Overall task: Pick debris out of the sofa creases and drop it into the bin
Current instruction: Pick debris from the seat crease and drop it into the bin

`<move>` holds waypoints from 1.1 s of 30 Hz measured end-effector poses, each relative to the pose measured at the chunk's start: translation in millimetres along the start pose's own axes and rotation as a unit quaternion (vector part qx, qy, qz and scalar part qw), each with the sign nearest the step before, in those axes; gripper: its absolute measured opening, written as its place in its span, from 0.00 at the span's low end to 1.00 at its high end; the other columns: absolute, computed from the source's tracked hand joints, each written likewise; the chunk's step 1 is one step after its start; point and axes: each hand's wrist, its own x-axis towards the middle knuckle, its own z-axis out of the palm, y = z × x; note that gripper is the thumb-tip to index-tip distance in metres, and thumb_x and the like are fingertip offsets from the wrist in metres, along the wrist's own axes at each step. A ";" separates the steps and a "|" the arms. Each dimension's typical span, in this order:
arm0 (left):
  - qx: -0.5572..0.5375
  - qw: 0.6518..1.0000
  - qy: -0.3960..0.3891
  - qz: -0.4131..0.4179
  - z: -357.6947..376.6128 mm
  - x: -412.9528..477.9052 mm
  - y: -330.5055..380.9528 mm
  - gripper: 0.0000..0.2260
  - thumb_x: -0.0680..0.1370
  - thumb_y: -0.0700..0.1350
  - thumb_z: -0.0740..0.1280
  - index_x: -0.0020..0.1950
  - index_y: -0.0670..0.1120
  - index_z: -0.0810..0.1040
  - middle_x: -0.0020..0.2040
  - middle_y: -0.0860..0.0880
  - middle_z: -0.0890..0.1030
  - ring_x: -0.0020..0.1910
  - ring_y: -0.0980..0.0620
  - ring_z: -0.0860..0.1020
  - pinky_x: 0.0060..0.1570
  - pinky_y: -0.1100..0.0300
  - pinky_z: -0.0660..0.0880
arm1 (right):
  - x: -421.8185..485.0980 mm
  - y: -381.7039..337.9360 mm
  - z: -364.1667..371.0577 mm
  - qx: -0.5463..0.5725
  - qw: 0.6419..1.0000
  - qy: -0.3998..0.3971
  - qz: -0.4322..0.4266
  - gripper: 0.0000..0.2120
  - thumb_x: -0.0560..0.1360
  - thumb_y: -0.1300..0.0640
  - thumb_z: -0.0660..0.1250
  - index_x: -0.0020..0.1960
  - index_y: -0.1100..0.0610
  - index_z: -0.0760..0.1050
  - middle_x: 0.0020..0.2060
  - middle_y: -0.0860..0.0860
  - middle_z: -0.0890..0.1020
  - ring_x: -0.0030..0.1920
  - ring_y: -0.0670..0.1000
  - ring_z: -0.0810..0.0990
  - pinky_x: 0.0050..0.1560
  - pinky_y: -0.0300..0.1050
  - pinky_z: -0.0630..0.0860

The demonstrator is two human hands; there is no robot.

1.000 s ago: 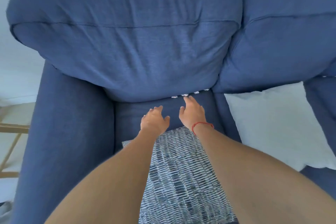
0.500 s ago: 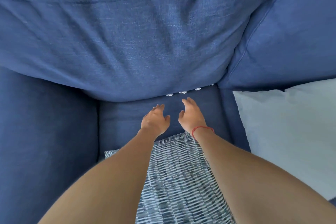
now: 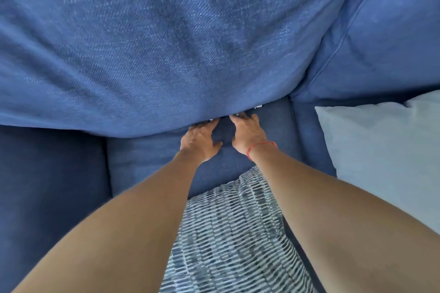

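I look down on a blue sofa with a big back cushion over a seat cushion. Both hands reach into the crease where the two meet. My left hand lies palm down, its fingertips tucked under the back cushion's lower edge. My right hand, with a red string at the wrist, also has its fingertips in the crease. A few small white bits of debris show in the crease just right of my right hand. Whether either hand holds anything is hidden. No bin is in view.
A blue-and-white patterned pillow lies on the seat under my forearms. A pale grey pillow rests at the right. The sofa armrest rises at the left, and a second back cushion sits at the upper right.
The view has closed in on the sofa. Both hands have gone forward from hovering over the seat to the crease, with fingertips now under the back cushion.
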 end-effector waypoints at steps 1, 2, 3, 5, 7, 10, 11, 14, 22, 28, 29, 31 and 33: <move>0.004 1.000 -0.007 -0.002 -2.0 0.7 1.1 0.36 0.75 0.54 0.67 0.78 0.58 0.51 0.77 0.51 0.61 0.75 0.45 0.61 0.70 0.50 0.67 | 0.0 0.1 -2.7 0.000 1.000 0.004 -0.001 0.29 0.73 0.68 0.63 0.71 0.52 0.65 0.68 0.49 0.70 0.64 0.58 0.66 0.48 0.49 0.75; 0.008 1.000 -0.012 -0.008 -3.0 1.1 2.7 0.36 0.75 0.55 0.68 0.78 0.57 0.52 0.77 0.50 0.62 0.75 0.45 0.61 0.71 0.51 0.66 | -0.7 -0.1 -5.8 0.000 1.000 0.007 0.000 0.27 0.73 0.68 0.64 0.70 0.53 0.67 0.67 0.48 0.71 0.65 0.58 0.66 0.50 0.49 0.75; 0.010 1.000 -0.017 -0.015 -3.8 1.6 4.2 0.36 0.75 0.55 0.68 0.78 0.56 0.52 0.76 0.50 0.64 0.75 0.45 0.62 0.71 0.51 0.66 | -2.2 -0.4 -8.8 -0.002 1.000 0.009 0.001 0.26 0.73 0.67 0.64 0.69 0.53 0.68 0.66 0.49 0.73 0.65 0.57 0.67 0.52 0.50 0.75; 0.012 0.999 -0.026 -0.030 -6.4 1.5 7.3 0.36 0.74 0.55 0.68 0.78 0.54 0.55 0.74 0.49 0.67 0.74 0.45 0.64 0.71 0.52 0.66 | -5.9 -1.2 -12.6 -0.008 1.000 0.010 -0.002 0.25 0.74 0.67 0.64 0.69 0.54 0.69 0.64 0.51 0.74 0.66 0.57 0.68 0.54 0.50 0.75; 0.014 0.999 -0.020 -0.038 -9.5 -0.8 10.2 0.33 0.74 0.55 0.68 0.77 0.52 0.59 0.72 0.49 0.70 0.73 0.46 0.66 0.69 0.53 0.68 | -11.1 -1.9 -13.8 -0.008 1.000 0.016 -0.012 0.25 0.74 0.67 0.63 0.69 0.53 0.69 0.63 0.50 0.76 0.65 0.57 0.69 0.54 0.50 0.75; -0.004 0.999 0.029 -0.041 -11.5 -12.2 14.0 0.23 0.76 0.51 0.66 0.71 0.49 0.70 0.67 0.47 0.76 0.68 0.45 0.71 0.64 0.53 0.71 | -21.5 -2.2 -13.7 0.010 0.999 0.025 -0.019 0.27 0.74 0.67 0.63 0.71 0.51 0.68 0.64 0.49 0.77 0.65 0.56 0.70 0.57 0.50 0.75; -0.023 0.997 0.058 -0.042 -10.7 -18.3 14.9 0.18 0.77 0.48 0.65 0.67 0.48 0.75 0.63 0.46 0.79 0.64 0.44 0.75 0.60 0.53 0.73 | -27.2 -2.4 -13.7 0.017 0.999 0.027 -0.013 0.27 0.75 0.66 0.63 0.71 0.50 0.69 0.63 0.50 0.78 0.65 0.56 0.71 0.58 0.50 0.75; -0.093 0.986 0.124 -0.053 -6.7 -44.3 16.3 0.09 0.77 0.43 0.63 0.49 0.43 0.82 0.46 0.42 0.84 0.47 0.40 0.81 0.44 0.53 0.77 | -48.8 -3.0 -16.5 0.061 0.996 0.068 0.009 0.18 0.77 0.62 0.60 0.64 0.52 0.77 0.56 0.54 0.82 0.59 0.57 0.78 0.55 0.51 0.78; -0.259 0.943 0.196 -0.073 -40.5 -120.6 18.8 0.06 0.77 0.41 0.62 0.51 0.42 0.77 0.42 0.45 0.79 0.39 0.47 0.76 0.41 0.55 0.76 | -110.0 -41.9 -63.2 0.069 0.987 0.141 -0.026 0.12 0.81 0.59 0.56 0.61 0.60 0.73 0.59 0.57 0.77 0.59 0.58 0.75 0.49 0.48 0.71; -0.281 0.925 0.249 -0.062 -73.4 -177.4 -17.4 0.11 0.77 0.39 0.61 0.34 0.46 0.72 0.30 0.49 0.71 0.32 0.44 0.68 0.30 0.58 0.70 | -151.7 -110.6 -63.0 0.102 0.978 0.173 -0.062 0.10 0.80 0.62 0.57 0.56 0.62 0.76 0.55 0.57 0.78 0.55 0.58 0.77 0.48 0.50 0.74; -0.274 0.926 0.251 -0.062 -73.7 -187.9 -28.6 0.15 0.77 0.38 0.61 0.30 0.47 0.66 0.28 0.50 0.67 0.31 0.45 0.65 0.28 0.59 0.64 | -158.1 -123.1 -57.3 0.105 0.977 0.171 -0.071 0.10 0.80 0.62 0.57 0.55 0.62 0.76 0.54 0.57 0.78 0.53 0.58 0.77 0.46 0.50 0.74; -0.287 0.922 0.248 -0.080 -72.0 -206.8 -54.3 0.14 0.77 0.38 0.61 0.30 0.45 0.70 0.29 0.49 0.68 0.30 0.46 0.65 0.27 0.60 0.65 | -170.0 -148.9 -42.6 0.092 0.978 0.163 -0.090 0.11 0.80 0.61 0.57 0.54 0.61 0.77 0.53 0.57 0.78 0.52 0.58 0.77 0.44 0.50 0.73; -0.330 0.901 0.259 -0.110 -70.7 -224.4 -83.9 0.08 0.78 0.40 0.62 0.44 0.43 0.80 0.38 0.47 0.78 0.34 0.47 0.74 0.34 0.56 0.76 | -181.5 -176.2 -25.6 0.074 0.980 0.151 -0.108 0.12 0.80 0.60 0.56 0.54 0.59 0.78 0.54 0.56 0.76 0.51 0.58 0.77 0.43 0.49 0.73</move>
